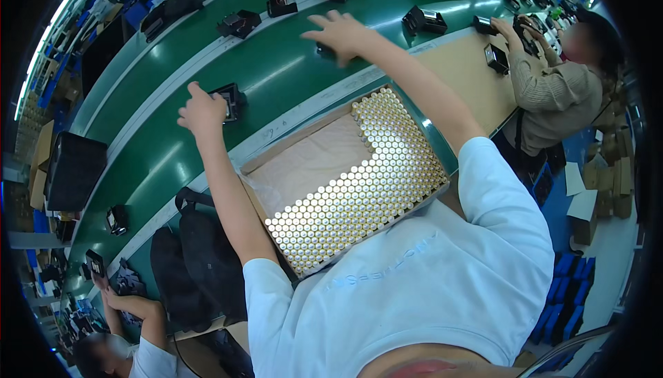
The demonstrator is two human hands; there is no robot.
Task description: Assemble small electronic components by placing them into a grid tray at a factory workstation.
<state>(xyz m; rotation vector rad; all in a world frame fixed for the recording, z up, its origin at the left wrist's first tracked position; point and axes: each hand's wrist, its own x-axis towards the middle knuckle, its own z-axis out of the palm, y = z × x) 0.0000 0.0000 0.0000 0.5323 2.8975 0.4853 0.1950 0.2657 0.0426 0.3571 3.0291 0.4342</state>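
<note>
My left hand (204, 110) is over the green belt, its thumb side against a black boxy unit (229, 102). Its visible fingers point away from the unit, partly bent and apart. Farther right, my right hand (343, 37) reaches across the belt with fingers spread. Under that palm shows a small dark object (324, 49), mostly hidden and blurred, apparently not gripped. Between my forearms sits a shallow cardboard box (304, 136) with many upright cylindrical cells (359, 185), metallic ends up. They fill its near and right parts; the far left shows bare brown lining.
More black units (238, 24) (424, 20) stand along the green belt (145, 129). A co-worker (559, 88) handles units at the right; another (131, 316) holds one at lower left. Black bags (207, 260) hang by my left side. A black bin (76, 171) stands far left.
</note>
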